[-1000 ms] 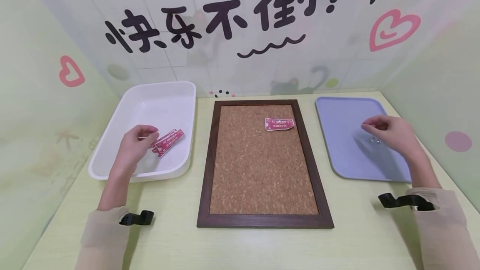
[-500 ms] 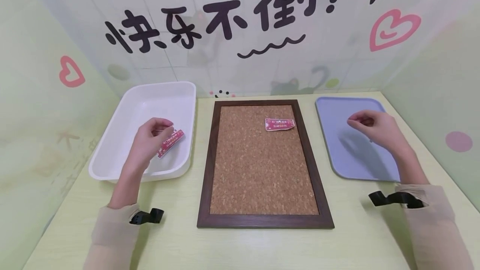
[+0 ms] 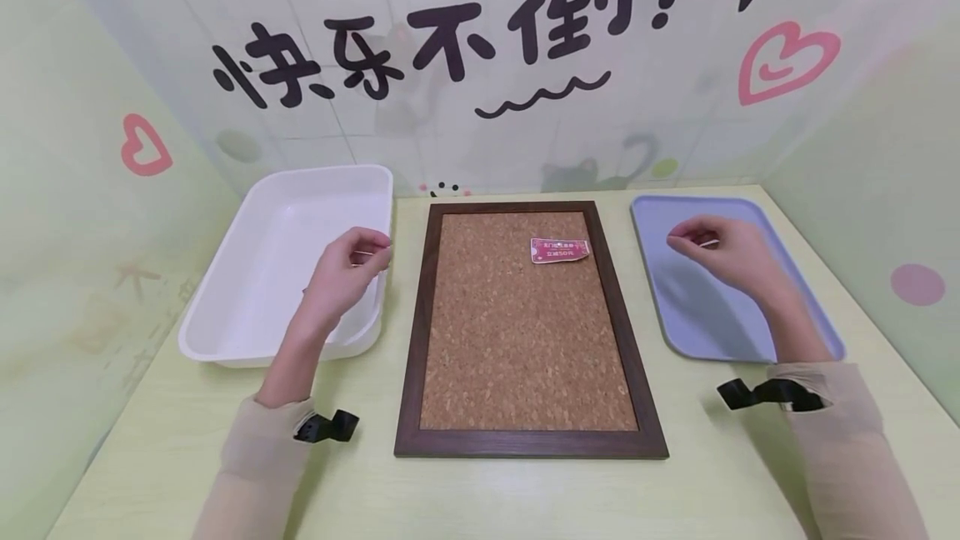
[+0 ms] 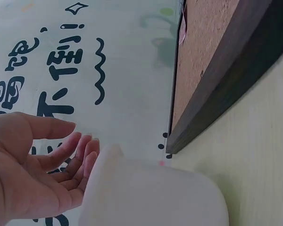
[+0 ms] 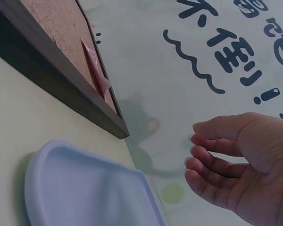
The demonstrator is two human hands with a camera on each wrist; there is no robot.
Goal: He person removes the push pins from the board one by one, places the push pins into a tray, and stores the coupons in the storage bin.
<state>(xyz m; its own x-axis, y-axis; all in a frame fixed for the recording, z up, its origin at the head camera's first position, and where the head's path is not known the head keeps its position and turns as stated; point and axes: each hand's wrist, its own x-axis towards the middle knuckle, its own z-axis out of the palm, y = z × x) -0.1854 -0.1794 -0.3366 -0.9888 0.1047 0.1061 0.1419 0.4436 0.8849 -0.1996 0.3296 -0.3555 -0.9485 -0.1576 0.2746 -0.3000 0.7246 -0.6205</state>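
In the head view my left hand [image 3: 347, 273] is over the right side of the white tray [image 3: 262, 257], fingers loosely curved and holding nothing. The left wrist view shows a gap between its thumb and index finger. My right hand [image 3: 723, 252] hovers above the blue tray [image 3: 675, 332]; thumb and index tip come close together, with nothing visible between them. Between the hands lies a cork board [image 3: 525, 340] in a dark wooden frame. A pink paper coupon [image 3: 559, 252] is on its upper right, lower edge slightly lifted. The coupons in the white tray are almost wholly hidden behind my left hand.
A pale wooden table [image 3: 517, 498] carries both trays and the board. Behind it stands a wall [image 3: 450, 140] with dark lettering, and side walls close in at left and right. Dark straps [image 3: 327, 427] sit at both wrists.
Both hands have moved inward toward the board, the left one rightward and the right one leftward. The coupons in the white tray and the small shiny bits in the blue tray are now covered from view.
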